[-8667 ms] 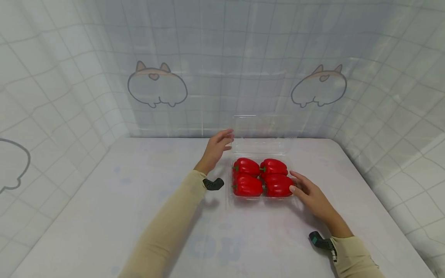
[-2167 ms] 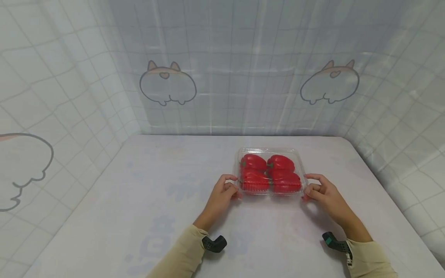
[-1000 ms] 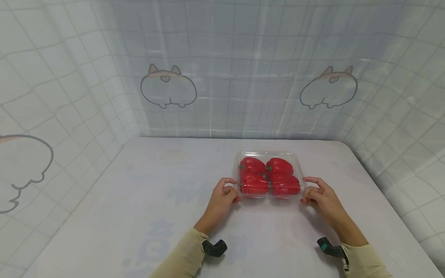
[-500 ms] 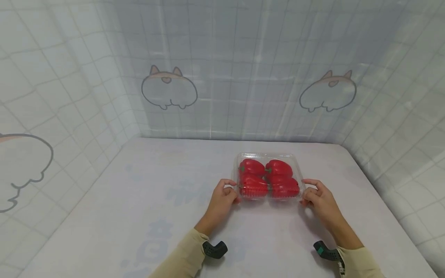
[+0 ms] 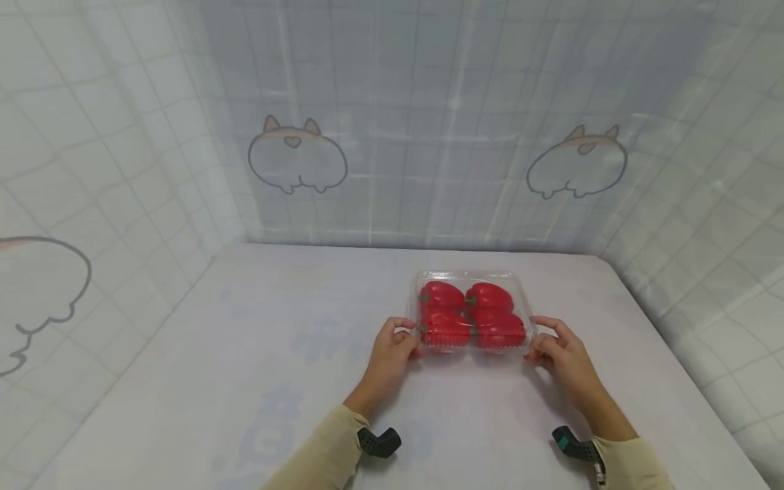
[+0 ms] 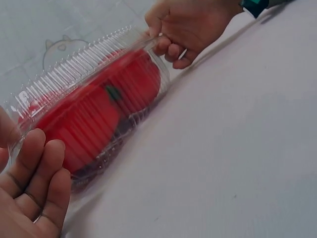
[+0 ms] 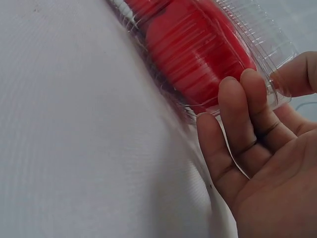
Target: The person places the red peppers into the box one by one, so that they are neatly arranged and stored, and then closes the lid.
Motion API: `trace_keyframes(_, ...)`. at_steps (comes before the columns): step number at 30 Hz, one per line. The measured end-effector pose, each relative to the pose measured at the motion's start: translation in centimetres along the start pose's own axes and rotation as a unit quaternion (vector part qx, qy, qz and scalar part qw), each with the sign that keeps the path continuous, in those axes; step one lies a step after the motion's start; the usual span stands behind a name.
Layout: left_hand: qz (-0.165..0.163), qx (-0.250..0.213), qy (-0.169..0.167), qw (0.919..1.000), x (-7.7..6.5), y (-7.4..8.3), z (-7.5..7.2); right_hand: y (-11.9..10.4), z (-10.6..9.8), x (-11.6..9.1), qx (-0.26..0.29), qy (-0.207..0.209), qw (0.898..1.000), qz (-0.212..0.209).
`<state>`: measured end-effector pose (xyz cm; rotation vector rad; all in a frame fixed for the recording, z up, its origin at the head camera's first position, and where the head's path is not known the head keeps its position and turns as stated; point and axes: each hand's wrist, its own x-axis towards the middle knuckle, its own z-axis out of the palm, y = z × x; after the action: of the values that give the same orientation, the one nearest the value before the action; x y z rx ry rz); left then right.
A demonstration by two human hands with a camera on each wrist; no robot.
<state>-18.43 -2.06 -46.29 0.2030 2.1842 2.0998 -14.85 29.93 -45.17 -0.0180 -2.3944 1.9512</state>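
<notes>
A clear plastic clamshell container [image 5: 464,275] sits on the table right of the middle, its ribbed lid [image 6: 74,69] down over several red bell peppers [image 5: 445,327]. At its front left corner my left hand [image 5: 387,355] pinches the rim between thumb and fingers. The front right corner is pinched the same way by my right hand [image 5: 566,359]. In the right wrist view, the right fingers [image 7: 233,109] lie against the container's side wall, below the rim. One green stem [image 6: 113,92] shows through the front wall in the left wrist view.
The white table [image 5: 245,327] has faint blue prints. A grid-patterned curtain [image 5: 392,136] with animal drawings hangs behind it and along both sides. Each wrist carries a small black camera mount [image 5: 380,442].
Earlier the lid stood open behind the peppers, with the left hand beside it. It has since come down, and both hands moved to the front corners. Over the last second the hands hold still.
</notes>
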Motion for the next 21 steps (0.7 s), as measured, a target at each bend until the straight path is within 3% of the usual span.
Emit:
trace_keyframes(11, 0.018, -0.027, -0.008, 0.9994, -0.08, -0.30, -0.27, 0.24, -0.09, 0.03, -0.001, -0.006, 1.000, -0.020)
trace_keyframes(17, 0.018, -0.015, -0.010, 0.9997, -0.06, -0.30, -0.35, -0.22, 0.03, -0.12, 0.041, -0.015, 0.999, -0.009)
trace_keyframes(21, 0.025, -0.017, -0.013, 0.9995, 0.00, -0.47, -0.39, -0.10, -0.21, -0.15, 0.080, -0.043, 0.995, -0.029)
